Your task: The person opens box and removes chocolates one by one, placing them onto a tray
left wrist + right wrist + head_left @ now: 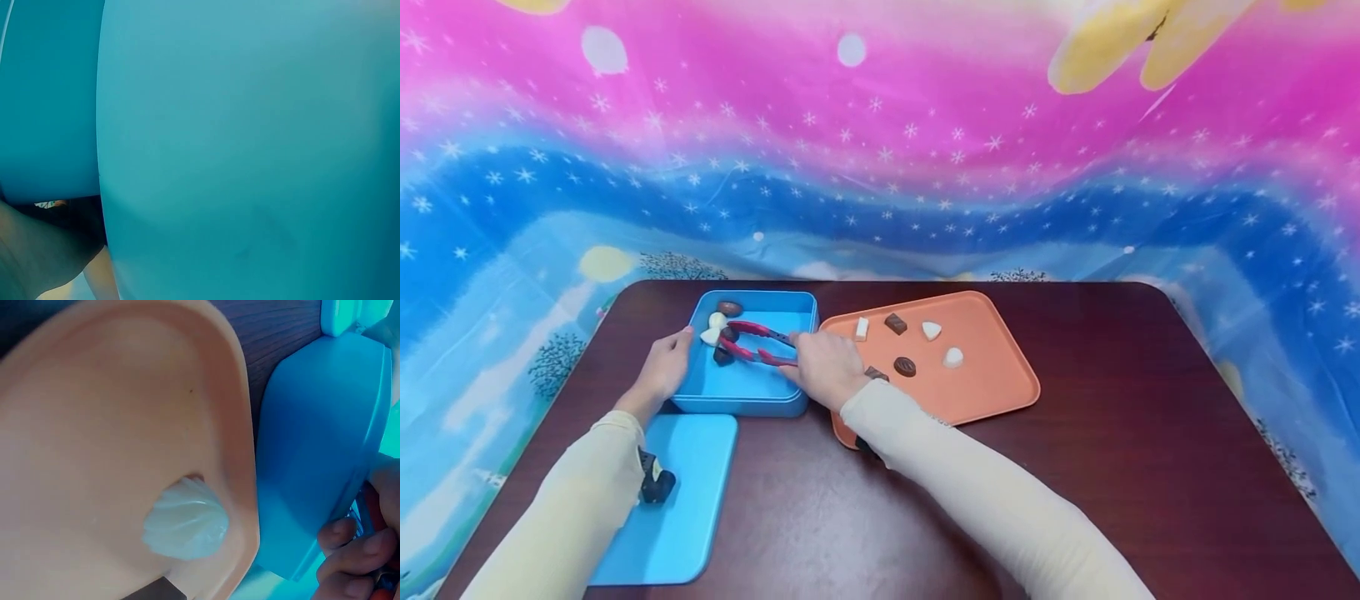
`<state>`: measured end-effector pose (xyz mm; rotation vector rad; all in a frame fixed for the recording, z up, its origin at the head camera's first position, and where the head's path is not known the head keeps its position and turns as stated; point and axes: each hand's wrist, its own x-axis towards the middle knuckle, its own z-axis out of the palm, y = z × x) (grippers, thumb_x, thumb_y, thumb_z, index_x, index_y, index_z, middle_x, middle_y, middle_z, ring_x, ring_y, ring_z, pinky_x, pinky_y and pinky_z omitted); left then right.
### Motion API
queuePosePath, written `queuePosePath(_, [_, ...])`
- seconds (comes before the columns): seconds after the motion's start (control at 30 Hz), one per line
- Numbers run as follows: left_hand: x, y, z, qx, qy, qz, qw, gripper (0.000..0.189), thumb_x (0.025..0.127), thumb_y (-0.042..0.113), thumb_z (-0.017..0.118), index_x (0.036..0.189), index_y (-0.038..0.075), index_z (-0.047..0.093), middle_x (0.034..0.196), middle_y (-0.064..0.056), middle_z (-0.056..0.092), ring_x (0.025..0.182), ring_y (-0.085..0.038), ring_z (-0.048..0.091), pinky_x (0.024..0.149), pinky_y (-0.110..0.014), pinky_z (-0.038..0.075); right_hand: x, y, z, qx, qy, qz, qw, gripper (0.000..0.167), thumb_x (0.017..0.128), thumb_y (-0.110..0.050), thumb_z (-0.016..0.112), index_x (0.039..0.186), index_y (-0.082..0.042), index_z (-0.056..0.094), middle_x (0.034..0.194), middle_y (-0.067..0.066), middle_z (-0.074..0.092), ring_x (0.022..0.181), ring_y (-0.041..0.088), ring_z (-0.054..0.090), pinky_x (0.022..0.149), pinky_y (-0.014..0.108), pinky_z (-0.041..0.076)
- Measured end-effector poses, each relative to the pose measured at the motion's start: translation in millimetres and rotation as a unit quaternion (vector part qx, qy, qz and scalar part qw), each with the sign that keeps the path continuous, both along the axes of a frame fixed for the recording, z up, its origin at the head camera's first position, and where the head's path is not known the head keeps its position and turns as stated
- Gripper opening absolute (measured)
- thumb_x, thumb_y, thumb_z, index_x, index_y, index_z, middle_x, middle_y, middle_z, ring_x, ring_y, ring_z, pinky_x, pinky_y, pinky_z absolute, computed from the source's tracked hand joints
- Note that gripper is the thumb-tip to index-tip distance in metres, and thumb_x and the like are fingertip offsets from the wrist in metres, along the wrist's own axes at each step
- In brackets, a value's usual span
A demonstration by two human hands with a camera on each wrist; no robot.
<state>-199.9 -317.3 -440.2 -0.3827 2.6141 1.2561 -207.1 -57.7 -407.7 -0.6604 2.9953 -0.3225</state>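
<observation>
Dark tabletop supported the box my left hand gripped. My right hand grasped tongs among the chocolates inside; springing apart too widely, the tongs could have scattered them.

A dark reddish-brown desk with rounded far corners and a glossy top carries everything. The blue box stands open side up on it, toward the far edge, which runs just behind the box. In front of the box and set off to its left, a blue lid lies flat, its back edge near the box's front wall. Just beside the box on the right is an orange tray, turned at a slant to it; whether they touch is hard to tell. A pale sheen marks the desk in front of the box.
</observation>
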Motion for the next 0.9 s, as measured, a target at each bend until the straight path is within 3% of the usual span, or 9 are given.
queuePosePath(0.17, [1.0,1.3,2.5,-0.005,-0.004,-0.001,1.0,0.077,0.107,0.055,0.008,0.16,-0.001,0.007,0.165,-0.032,0.01,0.152,-0.054,0.012,0.12,-0.071,0.018,2.0,4,0.9,0.0,0.005,0.009,0.9999,0.05,0.093,-0.056,0.066,0.131,-0.024,0.066,0.072,-0.003,0.06,0.063,0.013,0.056,0.044,0.023,0.042])
queuePosePath(0.4, [1.6,2.9,4.0,-0.003,-0.009,0.0,1.0,0.078,0.107,0.056,0.008,0.161,0.0,0.006,0.166,-0.032,0.009,0.152,-0.054,0.013,0.12,-0.071,0.018,4.3,14,1.0,-0.026,0.001,0.018,0.9995,0.054,0.094,-0.054,0.066,0.14,-0.027,0.062,0.083,-0.002,0.068,0.063,0.012,0.056,0.044,0.024,0.043])
queuePosePath(0.9, [0.4,1.9,0.4,-0.003,-0.007,0.005,1.0,0.077,0.107,0.056,0.009,0.16,0.0,0.005,0.166,-0.031,0.009,0.152,-0.054,0.011,0.119,-0.072,0.018,24.9,38,19.4,-0.079,0.017,0.036,0.9961,0.056,0.093,-0.053,0.068,0.142,-0.026,0.061,0.062,-0.004,0.053,0.054,0.011,0.05,0.041,0.023,0.038])
